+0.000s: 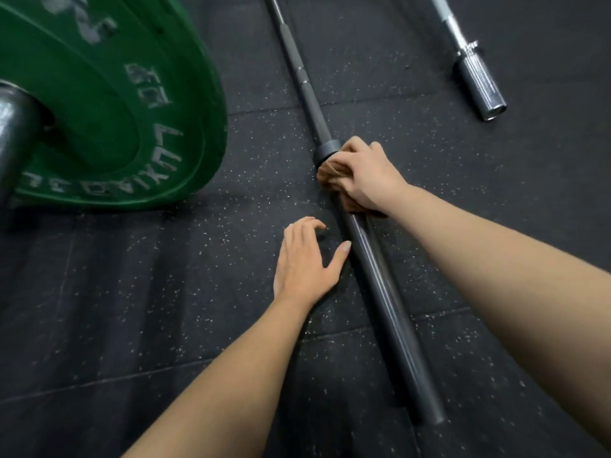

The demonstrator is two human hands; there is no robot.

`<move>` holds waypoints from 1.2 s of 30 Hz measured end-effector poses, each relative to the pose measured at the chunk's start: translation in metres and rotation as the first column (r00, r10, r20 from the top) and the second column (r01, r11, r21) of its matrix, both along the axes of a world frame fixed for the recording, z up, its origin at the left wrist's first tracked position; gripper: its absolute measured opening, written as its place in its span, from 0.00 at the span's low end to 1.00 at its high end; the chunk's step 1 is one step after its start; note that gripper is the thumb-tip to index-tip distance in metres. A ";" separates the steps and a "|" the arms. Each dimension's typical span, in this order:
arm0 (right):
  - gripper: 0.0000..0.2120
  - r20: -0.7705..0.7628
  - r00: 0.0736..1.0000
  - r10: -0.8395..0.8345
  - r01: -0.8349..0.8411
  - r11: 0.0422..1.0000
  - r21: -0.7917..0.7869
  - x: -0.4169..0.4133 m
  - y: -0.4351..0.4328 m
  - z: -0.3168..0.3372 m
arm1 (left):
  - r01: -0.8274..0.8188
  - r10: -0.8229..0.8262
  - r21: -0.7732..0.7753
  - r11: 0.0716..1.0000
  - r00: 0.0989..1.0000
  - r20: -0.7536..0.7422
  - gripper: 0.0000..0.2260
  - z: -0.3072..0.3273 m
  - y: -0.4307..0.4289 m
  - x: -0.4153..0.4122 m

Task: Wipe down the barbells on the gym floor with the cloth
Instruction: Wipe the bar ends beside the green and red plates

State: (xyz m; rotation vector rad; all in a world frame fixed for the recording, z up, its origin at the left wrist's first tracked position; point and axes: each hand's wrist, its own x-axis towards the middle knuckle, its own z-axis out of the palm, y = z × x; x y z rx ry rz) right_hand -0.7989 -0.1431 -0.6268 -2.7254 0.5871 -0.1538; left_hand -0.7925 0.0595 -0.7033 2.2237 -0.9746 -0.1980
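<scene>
Below, speckled black rubber flooring bears a dark barbell.

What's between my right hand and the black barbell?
The brown cloth, bunched round the black barbell beside its collar; the right hand grips it. Head view.

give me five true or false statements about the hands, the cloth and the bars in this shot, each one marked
1. The right hand grips the cloth around the dark barbell. True.
2. The left hand holds a second cloth. False: it holds nothing and lies open on the floor beside the bar.
3. The green plates are loaded on the bar being wiped. False: they sit on a separate bar to the left.
4. The cloth sits right beside the dark barbell's collar. True.
5. Neither hand touches the chrome barbell. True.
</scene>
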 end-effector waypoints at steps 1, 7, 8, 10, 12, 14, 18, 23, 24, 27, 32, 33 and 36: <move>0.10 0.013 1.000 -0.007 0.006 1.000 0.014 0.001 0.000 -0.001 | -0.001 0.001 0.003 1.000 1.000 0.000 0.23 0.001 0.000 0.000; 0.14 0.126 0.992 -0.018 -0.011 0.975 0.224 -0.081 0.022 -0.005 | 0.023 -0.023 0.012 1.000 0.999 0.024 0.23 -0.001 0.000 0.000; 0.14 0.115 0.993 0.001 -0.026 0.977 0.210 -0.100 0.033 -0.004 | 0.022 -0.022 0.008 1.000 0.999 0.030 0.23 -0.001 0.001 0.000; 0.13 0.067 0.996 0.053 -0.062 0.989 0.136 -0.136 0.058 0.002 | 0.023 -0.023 -0.003 1.000 0.999 0.034 0.22 -0.002 0.001 -0.001; 0.14 -0.004 0.996 0.091 -0.090 0.991 0.102 -0.154 0.077 0.012 | 0.026 -0.026 -0.003 1.000 0.999 0.044 0.21 -0.002 0.001 -0.001; 0.17 -0.035 0.995 0.090 -0.086 0.991 0.107 -0.146 0.076 0.015 | 0.038 -0.039 0.012 0.999 0.997 0.066 0.21 -0.002 0.002 -0.001; 0.13 0.018 1.000 0.023 -0.026 0.984 0.178 -0.111 0.054 0.008 | 0.068 -0.072 0.052 0.996 0.994 0.078 0.24 0.000 0.002 0.001; 0.15 0.127 0.991 -0.031 -0.009 0.953 0.302 -0.148 0.065 -0.003 | 0.118 -0.144 0.165 0.979 0.977 0.159 0.25 0.000 0.002 -0.001; 0.16 0.131 0.991 -0.029 -0.014 0.948 0.317 -0.164 0.072 -0.004 | 0.122 -0.151 0.173 0.977 0.975 0.166 0.24 0.001 0.002 -0.002; 0.16 0.122 0.992 0.017 -0.056 0.945 0.322 -0.205 0.092 -0.008 | 0.121 -0.139 0.142 0.982 0.983 0.119 0.24 0.003 0.002 -0.002; 0.14 0.046 0.997 0.062 -0.071 0.969 0.236 -0.191 0.098 0.000 | 0.117 -0.121 0.077 0.990 0.992 0.046 0.25 0.004 0.003 -0.001; 0.14 0.034 0.998 0.050 -0.057 0.973 0.225 -0.179 0.097 0.001 | 0.116 -0.118 0.065 0.991 0.993 0.029 0.25 0.005 0.003 0.000; 0.14 0.034 0.999 -0.034 0.023 0.959 0.283 -0.154 0.090 0.002 | 0.118 -0.116 0.033 0.992 0.992 -0.055 0.26 0.009 0.004 -0.001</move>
